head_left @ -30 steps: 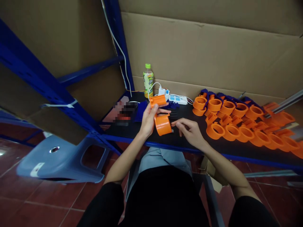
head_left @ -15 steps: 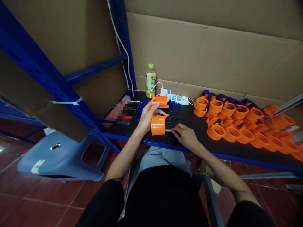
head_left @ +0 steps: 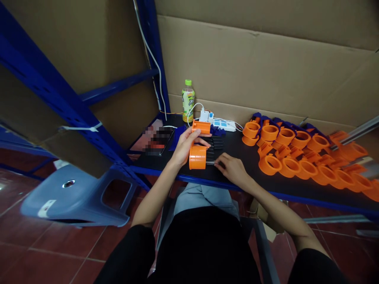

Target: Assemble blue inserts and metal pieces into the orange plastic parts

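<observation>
My left hand [head_left: 186, 148] is wrapped round an orange plastic part [head_left: 197, 157], which has a wide ring at its lower end and a smaller clip-like piece at the top. The fingers of my right hand [head_left: 226, 165] pinch the end of a thin grey rod [head_left: 210, 162] beside the ring. Several black ribbed pieces [head_left: 217, 142] lie on the black tabletop just behind and to the right of the ring. Whether the rod is inside the orange part is hidden.
Rows of orange ring parts [head_left: 306, 170] fill the table's right side. Behind my hands are a green-capped bottle [head_left: 188, 102], a white power strip [head_left: 224, 125] and cables. A phone-like object [head_left: 160, 142] lies left. A blue stool [head_left: 71, 193] stands on the floor.
The top of the orange part has shifted slightly to the right in my left hand. My right hand keeps its pinch in nearly the same place.
</observation>
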Demonstrator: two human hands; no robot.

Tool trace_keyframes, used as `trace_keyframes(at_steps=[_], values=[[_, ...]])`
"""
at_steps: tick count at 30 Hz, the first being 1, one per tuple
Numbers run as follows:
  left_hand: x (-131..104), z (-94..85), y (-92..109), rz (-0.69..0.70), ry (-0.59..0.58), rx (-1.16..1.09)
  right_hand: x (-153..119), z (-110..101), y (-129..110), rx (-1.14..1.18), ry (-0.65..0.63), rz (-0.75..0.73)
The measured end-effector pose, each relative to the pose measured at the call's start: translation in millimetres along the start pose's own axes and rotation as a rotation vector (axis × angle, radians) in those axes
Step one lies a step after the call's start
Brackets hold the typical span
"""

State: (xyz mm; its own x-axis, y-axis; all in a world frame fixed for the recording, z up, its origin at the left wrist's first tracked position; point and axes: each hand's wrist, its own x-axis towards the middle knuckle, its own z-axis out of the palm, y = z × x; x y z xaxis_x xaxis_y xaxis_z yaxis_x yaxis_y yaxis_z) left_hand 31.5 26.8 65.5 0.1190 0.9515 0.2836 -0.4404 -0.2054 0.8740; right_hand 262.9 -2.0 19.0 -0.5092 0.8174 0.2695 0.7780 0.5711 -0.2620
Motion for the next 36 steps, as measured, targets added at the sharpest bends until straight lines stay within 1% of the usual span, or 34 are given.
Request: trace_keyframes(at_steps=[2, 4, 7, 8, 10, 12, 14, 16, 18, 20, 23, 28, 36], values=[[0.7, -0.6, 0.2, -0.008, 0.002, -0.009, 4.0, -12.0, 4.4, 0.094, -0.004, -0.008], [1.6, -0.9, 1.4, -0.014, 0.012, -0.053, 13.9, -32.7, 10.6, 0.188, 0.008, -0.021], [3.3, -1.2, 2.9, -0.027, 0.032, -0.165, 40.4, -70.7, 20.8, 0.388, 0.062, -0.038], [3.9, -1.3, 2.7, -0.027, 0.041, -0.193, 50.9, -81.2, 23.6, 0.474, 0.083, -0.021], [5.0, -1.5, 1.1, -0.028, 0.057, -0.211, 70.8, -93.6, 26.8, 0.677, 0.147, 0.023], [5.6, -1.5, -1.3, -0.034, 0.068, -0.200, 85.6, -92.9, 26.7, 0.866, 0.196, 0.059], [5.7, -1.4, -3.5, -0.045, 0.066, -0.180, 93.0, -82.6, 24.3, 0.986, 0.207, 0.074], [5.9, -1.5, -5.0, -0.052, 0.050, -0.157, 94.1, -69.9, 21.9, 1.040, 0.196, 0.085], [6.4, -2.0, -6.2, -0.059, 0.026, -0.140, 91.8, -60.7, 21.0, 1.070, 0.186, 0.101], [7.1, -2.6, -7.7, -0.062, 0.010, -0.137, 89.0, -57.1, 21.9, 1.099, 0.201, 0.119], [7.8, -3.0, -10.6, -0.065, 0.001, -0.138, 86.7, -58.8, 23.8, 1.136, 0.230, 0.150], [6.4, -1.9, -13.1, -0.073, -0.001, -0.141, 84.8, -59.7, 23.2, 1.154, 0.183, 0.165], [5.8, -1.3, -13.3, -0.064, -0.006, -0.124, 84.2, -51.9, 27.8, 1.157, 0.175, 0.150]])
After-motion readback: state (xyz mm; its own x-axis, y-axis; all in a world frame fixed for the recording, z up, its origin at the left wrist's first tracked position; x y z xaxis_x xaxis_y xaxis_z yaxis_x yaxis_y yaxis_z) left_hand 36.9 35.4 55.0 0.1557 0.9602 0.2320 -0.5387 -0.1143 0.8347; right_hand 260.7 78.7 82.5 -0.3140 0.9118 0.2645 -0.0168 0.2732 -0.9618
